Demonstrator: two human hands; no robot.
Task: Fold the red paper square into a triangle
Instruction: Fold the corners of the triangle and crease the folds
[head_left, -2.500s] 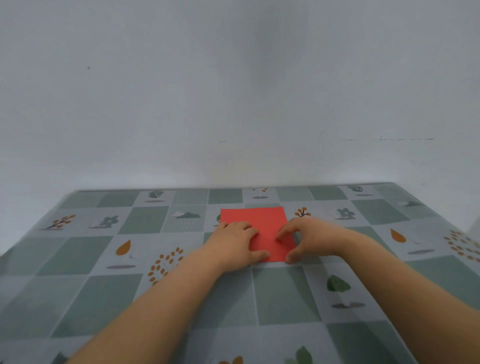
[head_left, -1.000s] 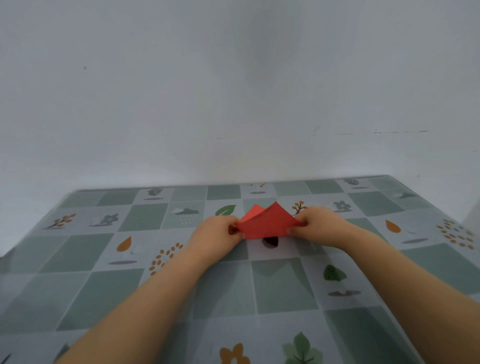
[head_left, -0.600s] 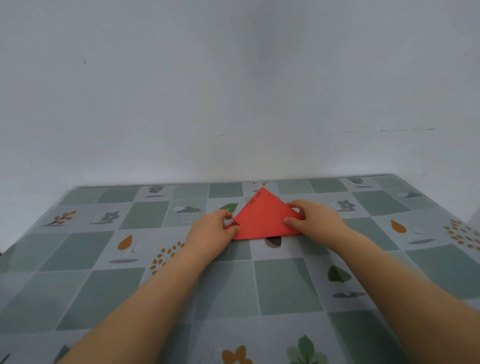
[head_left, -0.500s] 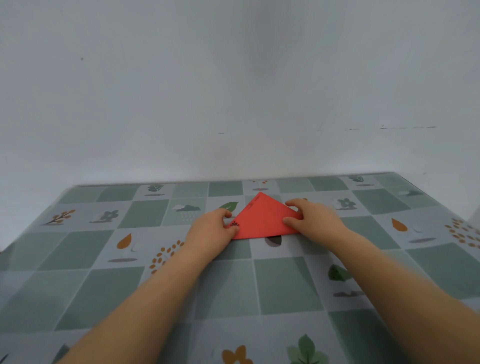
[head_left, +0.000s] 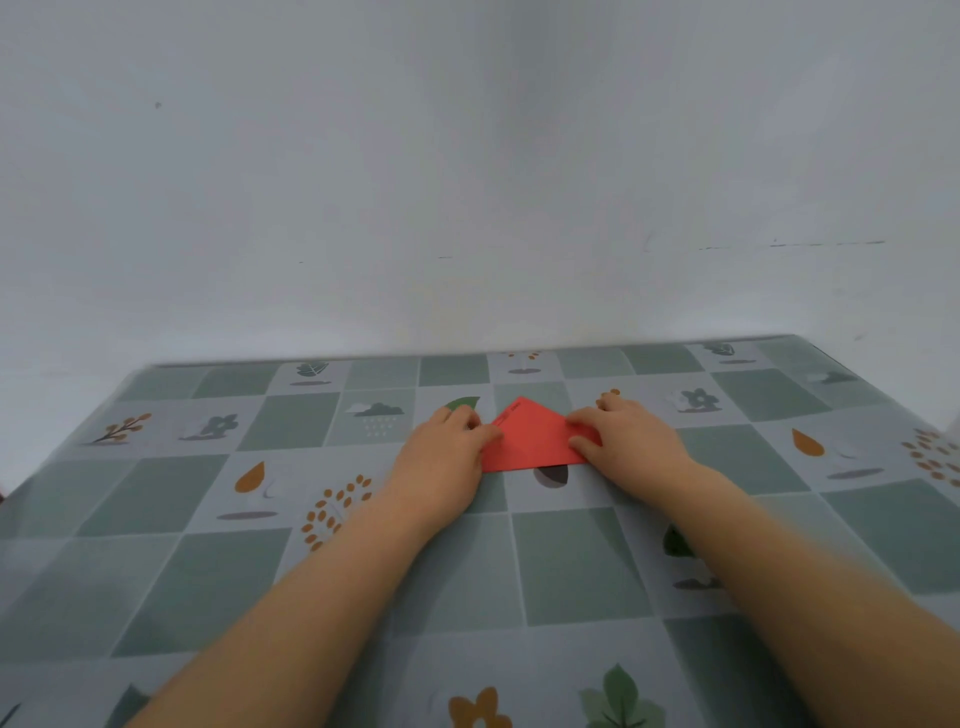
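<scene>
Plain grey wall behind; patterned worktop. Red paper, already a triangle, lies flat between my hands, long folded edge nearest me. Left hand and right hand press its opposite corners flat.

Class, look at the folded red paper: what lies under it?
The red paper lies flat on the patterned tablecloth. A dark printed motif peeks out below its near edge; the rest is covered.
</scene>
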